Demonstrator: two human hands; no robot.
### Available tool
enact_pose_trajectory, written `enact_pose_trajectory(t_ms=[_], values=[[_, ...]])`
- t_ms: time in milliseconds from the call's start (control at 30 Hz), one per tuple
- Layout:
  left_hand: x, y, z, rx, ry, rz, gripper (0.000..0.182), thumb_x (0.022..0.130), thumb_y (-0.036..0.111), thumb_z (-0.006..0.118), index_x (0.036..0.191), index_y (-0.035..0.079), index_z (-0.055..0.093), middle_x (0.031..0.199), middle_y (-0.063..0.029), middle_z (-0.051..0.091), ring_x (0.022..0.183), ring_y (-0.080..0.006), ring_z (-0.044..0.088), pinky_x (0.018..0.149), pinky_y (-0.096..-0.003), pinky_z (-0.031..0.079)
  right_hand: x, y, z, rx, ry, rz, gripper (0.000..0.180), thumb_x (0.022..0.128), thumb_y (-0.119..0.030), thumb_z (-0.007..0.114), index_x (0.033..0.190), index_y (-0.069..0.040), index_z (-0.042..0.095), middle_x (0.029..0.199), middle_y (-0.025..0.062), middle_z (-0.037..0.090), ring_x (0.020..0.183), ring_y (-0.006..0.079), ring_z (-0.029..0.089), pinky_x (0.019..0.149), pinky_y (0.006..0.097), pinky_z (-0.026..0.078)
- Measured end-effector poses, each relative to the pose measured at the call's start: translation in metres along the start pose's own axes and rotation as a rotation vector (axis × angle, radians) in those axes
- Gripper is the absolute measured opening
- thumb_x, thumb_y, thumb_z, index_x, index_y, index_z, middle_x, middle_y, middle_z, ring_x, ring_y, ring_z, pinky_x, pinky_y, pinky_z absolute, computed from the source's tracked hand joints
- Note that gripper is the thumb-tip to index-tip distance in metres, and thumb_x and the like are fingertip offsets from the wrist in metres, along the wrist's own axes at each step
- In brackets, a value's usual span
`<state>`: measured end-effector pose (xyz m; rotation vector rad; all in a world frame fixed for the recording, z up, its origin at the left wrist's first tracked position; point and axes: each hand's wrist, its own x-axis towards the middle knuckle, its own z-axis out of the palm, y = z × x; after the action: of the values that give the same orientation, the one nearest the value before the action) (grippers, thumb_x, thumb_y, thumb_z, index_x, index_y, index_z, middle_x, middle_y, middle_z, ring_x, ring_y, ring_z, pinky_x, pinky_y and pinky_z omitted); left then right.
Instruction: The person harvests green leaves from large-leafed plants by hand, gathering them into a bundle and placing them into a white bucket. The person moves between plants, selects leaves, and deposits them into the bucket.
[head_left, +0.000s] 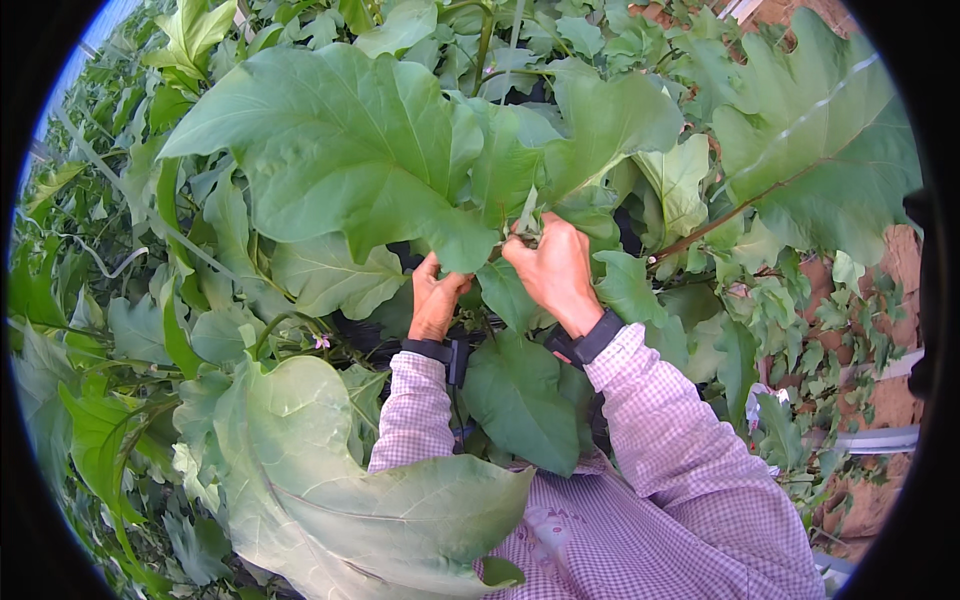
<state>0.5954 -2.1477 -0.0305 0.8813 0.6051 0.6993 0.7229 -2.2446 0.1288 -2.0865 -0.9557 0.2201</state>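
My right hand (553, 262) is closed around a young leafy shoot (529, 217) of an eggplant plant, at the middle of the view. Just left and a little lower, my left hand (435, 298) reaches in among the stems. Its fingertips pass behind a broad lobed eggplant leaf (352, 150), so whatever they touch is hidden. Below the hands hangs a darker green leaf (525, 401), between my two forearms. Dark bands (585, 341) circle both wrists over checked sleeves.
A large pale leaf (315, 480) covers part of my left side. Another big leaf (817, 142) spreads at upper right. A support string (514, 49) rises above the hands, and a pale line (150, 210) slants through foliage. A purple flower (321, 341) shows left. Brown brickwork (892, 412) lies right.
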Motion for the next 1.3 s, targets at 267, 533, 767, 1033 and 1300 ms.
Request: enact_pose_trajectory(t_ms=[267,533,767,1033,1300], values=[[-0.015,0.003,0.005,-0.111,0.074,0.031,0.026,0.092,-0.001,0.071,0.117,-0.002,0.064,0.104,-0.0074,0.064,0.078,-0.0129,0.057,0.065,-0.0279,0.044,-0.004,0.0,0.007,-0.048,0.042,0.035,0.027,0.082,-0.013,0.071,0.1,0.007,0.069,0.081,0.024,0.072,0.073,0.034,0.073,0.074,0.0421,0.056],[-0.074,0.031,0.013,-0.324,0.227,0.028,0.019,0.101,0.009,0.065,0.117,0.0,0.062,0.105,-0.0098,0.065,0.081,-0.0145,0.059,0.066,-0.0288,0.046,-0.012,-0.011,0.007,0.03,0.108,0.013,0.023,0.087,-0.011,0.065,0.097,0.009,0.066,0.08,0.0284,0.071,0.076,0.0419,0.074,0.068,0.0462,0.056],[-0.174,0.043,0.019,-0.129,0.04,-0.109,0.026,0.108,0.028,0.056,0.106,0.003,0.062,0.094,-0.0083,0.064,0.079,-0.0184,0.06,0.065,-0.0298,0.045,-0.104,-0.035,-0.045,0.664,-0.17,0.218,0.021,0.1,-0.002,0.052,0.113,0.003,0.067,0.097,0.0093,0.071,0.074,0.0145,0.07,0.065,0.03,0.057],[-0.258,0.065,0.062,-0.771,0.055,-0.403,0.02,0.106,0.025,0.061,0.106,0.006,0.06,0.092,-0.0034,0.059,0.073,-0.0137,0.052,0.06,-0.0263,0.04,-0.166,-0.037,-0.061,-0.175,-0.66,-0.729,0.068,0.08,-0.048,0.075,0.132,-0.006,0.067,0.157,0.0159,0.048,0.149,0.0372,0.04,0.123,0.0571,0.028],[-0.287,0.069,0.054,-0.959,0.08,-0.217,0.014,0.102,0.017,0.067,0.099,0.01,0.056,0.083,0.0025,0.046,0.066,-0.0077,0.038,0.055,-0.0229,0.033,-0.12,0.01,-0.094,0.255,-0.813,-0.31,0.068,0.088,-0.029,0.073,0.142,0.007,0.053,0.122,0.0261,0.069,0.121,0.0391,0.064,0.104,0.043,0.052]])
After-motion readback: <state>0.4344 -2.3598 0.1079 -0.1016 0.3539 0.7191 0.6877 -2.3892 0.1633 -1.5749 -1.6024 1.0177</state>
